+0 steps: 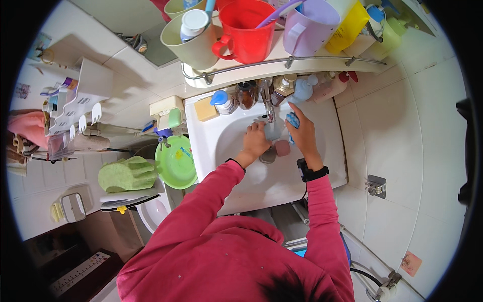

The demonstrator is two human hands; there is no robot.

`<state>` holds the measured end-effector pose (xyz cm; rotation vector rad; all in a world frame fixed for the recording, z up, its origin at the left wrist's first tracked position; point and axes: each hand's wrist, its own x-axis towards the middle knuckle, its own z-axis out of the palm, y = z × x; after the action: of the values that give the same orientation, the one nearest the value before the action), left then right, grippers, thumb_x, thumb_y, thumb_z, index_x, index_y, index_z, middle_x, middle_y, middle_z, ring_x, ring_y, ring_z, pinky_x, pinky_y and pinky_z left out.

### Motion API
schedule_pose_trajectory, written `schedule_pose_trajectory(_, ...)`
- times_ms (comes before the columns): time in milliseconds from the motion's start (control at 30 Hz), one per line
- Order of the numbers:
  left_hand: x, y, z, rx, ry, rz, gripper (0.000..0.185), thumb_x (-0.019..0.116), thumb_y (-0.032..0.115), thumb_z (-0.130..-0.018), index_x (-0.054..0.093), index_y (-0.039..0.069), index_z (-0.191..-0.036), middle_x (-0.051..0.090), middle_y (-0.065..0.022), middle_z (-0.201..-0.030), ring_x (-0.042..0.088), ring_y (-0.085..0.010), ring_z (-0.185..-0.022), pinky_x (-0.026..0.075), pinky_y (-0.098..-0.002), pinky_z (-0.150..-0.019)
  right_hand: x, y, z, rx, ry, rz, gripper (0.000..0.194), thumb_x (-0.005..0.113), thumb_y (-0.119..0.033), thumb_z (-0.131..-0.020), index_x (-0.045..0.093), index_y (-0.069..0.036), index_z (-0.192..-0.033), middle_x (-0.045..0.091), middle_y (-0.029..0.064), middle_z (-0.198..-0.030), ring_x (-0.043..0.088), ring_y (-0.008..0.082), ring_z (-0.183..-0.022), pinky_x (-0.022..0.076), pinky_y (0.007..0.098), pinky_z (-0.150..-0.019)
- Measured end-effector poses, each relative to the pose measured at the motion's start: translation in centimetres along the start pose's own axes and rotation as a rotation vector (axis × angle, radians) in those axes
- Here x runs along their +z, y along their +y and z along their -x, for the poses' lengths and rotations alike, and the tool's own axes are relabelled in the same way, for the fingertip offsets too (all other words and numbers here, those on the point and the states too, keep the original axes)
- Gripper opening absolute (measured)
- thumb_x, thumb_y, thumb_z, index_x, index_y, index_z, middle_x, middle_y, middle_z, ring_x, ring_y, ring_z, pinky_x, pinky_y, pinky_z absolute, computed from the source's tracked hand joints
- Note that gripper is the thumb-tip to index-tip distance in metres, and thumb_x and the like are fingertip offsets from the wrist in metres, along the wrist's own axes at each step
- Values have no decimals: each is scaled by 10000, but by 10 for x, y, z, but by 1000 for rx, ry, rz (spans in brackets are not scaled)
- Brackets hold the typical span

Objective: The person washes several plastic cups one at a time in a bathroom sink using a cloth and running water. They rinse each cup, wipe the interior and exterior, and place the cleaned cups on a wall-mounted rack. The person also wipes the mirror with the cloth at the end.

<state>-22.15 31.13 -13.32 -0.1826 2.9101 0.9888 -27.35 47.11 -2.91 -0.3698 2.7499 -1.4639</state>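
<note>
Below the metal faucet [268, 105], my left hand [256, 141] grips a translucent, pale cup-like item [272, 131] over the white washbasin [241, 198]. My right hand [305, 134] holds a blue-and-white sponge or scrubber [293, 120] between thumb and fingers, its index finger pointing up toward the faucet side. In the basin between my hands lie a small pinkish-red item [282, 148] and a greyish round item [268, 155]; their exact kind is unclear.
Behind the faucet area stand a blue-capped pump bottle [225, 102], a brown glass jar [246, 95] and a light blue bottle [303, 89]. A shelf with a metal rail [241, 71] above holds a red mug [247, 34]. Left of the basin is a green plastic washbowl [175, 162].
</note>
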Motion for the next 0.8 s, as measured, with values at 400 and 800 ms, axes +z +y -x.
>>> schedule_pose_trajectory(400,-42,-12,26,200,116,172,749,828,84,-580,477,82,-1242,481,-176,-1185,470,-392,-1102,433,-446,-957,19,-53,-22,-478,-10,371,563,670,-16,-737,591,-159,-1275,548,10,-1366,651,270,-962,543,354,-746)
schedule_pose_trajectory(800,-106,-17,65,294,169,315,701,826,109,-608,477,28,-1211,489,-179,-1160,458,-358,-1158,399,-413,-995,48,20,50,659,195,-1067,297,626,-44,-834,611,-31,-1130,636,103,-1058,633,232,-843,523,317,-731)
